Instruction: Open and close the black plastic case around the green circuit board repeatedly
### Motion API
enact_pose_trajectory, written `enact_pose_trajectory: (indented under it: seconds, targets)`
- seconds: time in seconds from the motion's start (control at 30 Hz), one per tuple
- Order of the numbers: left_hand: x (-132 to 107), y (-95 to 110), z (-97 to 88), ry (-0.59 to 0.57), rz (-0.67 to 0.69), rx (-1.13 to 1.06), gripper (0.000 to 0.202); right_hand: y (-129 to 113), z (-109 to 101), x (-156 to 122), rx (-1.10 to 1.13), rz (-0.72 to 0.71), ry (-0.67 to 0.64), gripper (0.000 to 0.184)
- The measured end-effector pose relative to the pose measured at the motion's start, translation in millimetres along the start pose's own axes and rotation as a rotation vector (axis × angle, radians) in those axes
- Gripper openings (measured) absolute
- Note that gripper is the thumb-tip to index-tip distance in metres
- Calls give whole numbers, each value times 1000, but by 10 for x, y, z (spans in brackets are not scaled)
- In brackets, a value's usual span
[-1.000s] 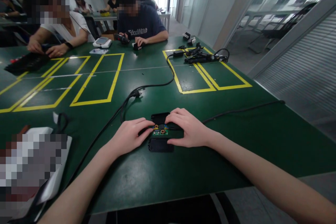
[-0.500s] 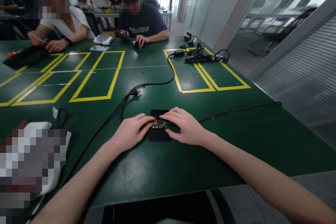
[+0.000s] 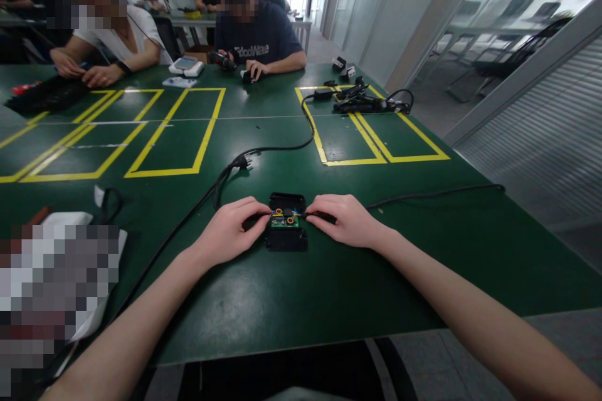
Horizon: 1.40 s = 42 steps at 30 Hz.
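On glossy green tabletop [image 3: 376, 301], pinching thin blue wiring [image 3: 272, 213] with left hand [image 3: 229, 230], round black cable [image 3: 433, 193] with right hand [image 3: 348, 220], flanking green rectangular circuit board [image 3: 283, 223].

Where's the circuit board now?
In the head view, the circuit board is near the centre, between the left hand and right hand, with black case halves beyond and in front.

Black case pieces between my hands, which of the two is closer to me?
The near piece, on your side of the green circuit board; the far piece lies beyond the board, away from you.
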<state>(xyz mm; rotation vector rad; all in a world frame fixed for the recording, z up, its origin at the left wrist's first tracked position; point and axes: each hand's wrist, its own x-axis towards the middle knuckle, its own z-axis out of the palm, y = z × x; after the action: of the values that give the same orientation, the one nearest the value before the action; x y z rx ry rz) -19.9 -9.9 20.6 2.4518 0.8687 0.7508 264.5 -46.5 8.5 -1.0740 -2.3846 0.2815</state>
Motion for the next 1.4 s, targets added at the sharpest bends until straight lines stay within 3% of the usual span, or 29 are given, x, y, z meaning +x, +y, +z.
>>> enact_pose_trajectory:
  seconds: [0.23, 0.53, 0.67, 0.93, 1.4]
  targets:
    - [-9, 102, -40, 122, 0, -49, 15, -112, -15, -14, 51, -80, 202, 12]
    - [-25, 125, -70, 91, 64, -78, 11, -155, 13, -46, 24, -157, 278, 12]
    - [-33, 109, -61, 58, 57, -74, 10, -168, 12, -47, 22, -157, 219, 13]
    - [-38, 59, -1, -155, 19, -30, 6, -172, 1, -34, 86, -81, -42, 10]
    - [-36, 50, 1, -119, 25, -9, 8, -135, 74, -46, 102, -44, -31, 14]
